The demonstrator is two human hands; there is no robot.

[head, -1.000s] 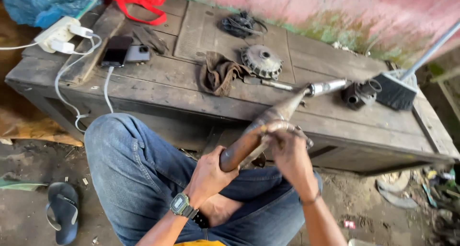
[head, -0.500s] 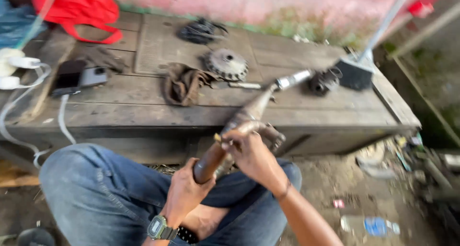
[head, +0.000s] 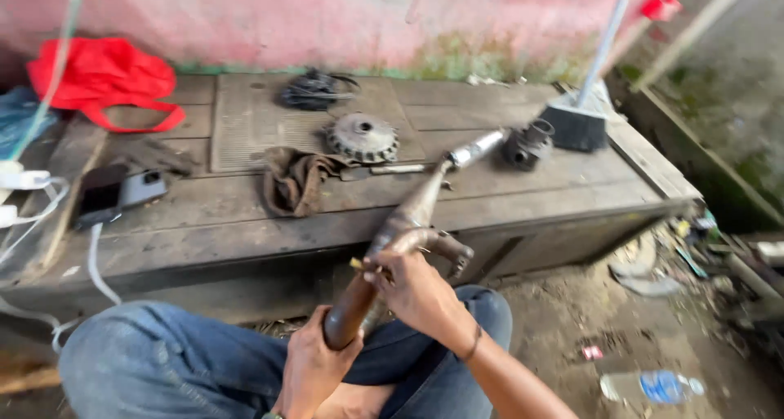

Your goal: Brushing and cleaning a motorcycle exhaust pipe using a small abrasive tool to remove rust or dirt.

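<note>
My left hand (head: 312, 368) grips the lower, thick end of a long rusty brown metal pipe (head: 406, 223) that rests over my lap. The pipe tapers upward to a shiny chrome tip (head: 476, 149) lying on the wooden bench. My right hand (head: 415, 292) is closed on the middle of the pipe, beside a bent bracket (head: 452, 250), and seems to pinch a small yellowish piece at its fingertips. My knees in blue jeans (head: 163, 362) sit below the pipe.
The low wooden bench (head: 245, 223) holds a round toothed metal disc (head: 362, 137), a brown rag (head: 294, 180), a dark coil part (head: 314, 90), a black cylinder part (head: 527, 144), a phone (head: 100, 196), a red bag (head: 104, 78) and a brush head (head: 576, 127). A plastic bottle (head: 651, 385) lies on the dirt.
The view has swung to the right, showing more dirt ground and the bottle. Both hands keep hold of the pipe; my right hand has slid slightly lower along it.
</note>
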